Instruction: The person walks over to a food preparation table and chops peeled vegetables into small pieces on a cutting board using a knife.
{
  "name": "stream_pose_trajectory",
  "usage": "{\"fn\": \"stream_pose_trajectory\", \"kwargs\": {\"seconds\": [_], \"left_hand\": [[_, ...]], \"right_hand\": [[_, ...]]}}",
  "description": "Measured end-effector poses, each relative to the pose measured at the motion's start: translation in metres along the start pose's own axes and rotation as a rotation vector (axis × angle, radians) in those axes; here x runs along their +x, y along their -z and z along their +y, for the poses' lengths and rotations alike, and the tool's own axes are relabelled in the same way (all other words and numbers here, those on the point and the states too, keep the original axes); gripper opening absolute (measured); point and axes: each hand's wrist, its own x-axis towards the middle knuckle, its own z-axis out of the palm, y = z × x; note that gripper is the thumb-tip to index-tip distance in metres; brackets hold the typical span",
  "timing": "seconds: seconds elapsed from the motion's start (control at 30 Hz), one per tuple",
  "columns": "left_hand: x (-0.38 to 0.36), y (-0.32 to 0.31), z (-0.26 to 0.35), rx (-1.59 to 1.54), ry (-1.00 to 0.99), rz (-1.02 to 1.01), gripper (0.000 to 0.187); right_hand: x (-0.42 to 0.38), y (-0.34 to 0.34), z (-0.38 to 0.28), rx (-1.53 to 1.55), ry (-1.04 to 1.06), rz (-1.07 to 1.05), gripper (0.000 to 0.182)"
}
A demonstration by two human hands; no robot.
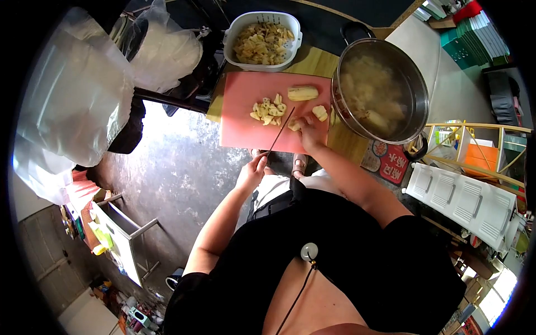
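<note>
On a pink cutting board [237,128], the left hand [253,171] grips a knife [281,132] while the right hand [310,134] pinches a root piece [293,125], likely firm but slippery, best held opposite the blade [288,117].

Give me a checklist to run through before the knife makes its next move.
1. Knife gripped: ok, in the left hand.
2. Pale piece steadied: ok, the right hand is on it.
3. Safe gap between knife and right hand: cannot tell from this angle.
4. Cut chunks apart from the knife: ok, gathered to its left.
5. Cutting board fully on the table: not ok, its near left corner appears to overhang.
</note>
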Motion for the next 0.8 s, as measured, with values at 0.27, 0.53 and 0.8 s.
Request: {"fn": "stream_pose_trajectory", "kwargs": {"seconds": [0.27,0.53,0.8], "left_hand": [[-0.003,0.011,-0.002,0.267,-0.258,0.119,0.039],[0.015,0.012,-0.002,0.28,0.005,-0.082,0.044],[0.014,0.023,0.007,0.271,-0.035,-0.128,0.043]], "right_hand": [[-0.007,0.01,-0.042,-0.376,0.112,-0.021,0.033],[-0.008,0.005,-0.051,-0.228,-0.016,0.13,0.024],[0.0,-0.014,-0.038,1.179,-0.333,0.264,0.01]]}}
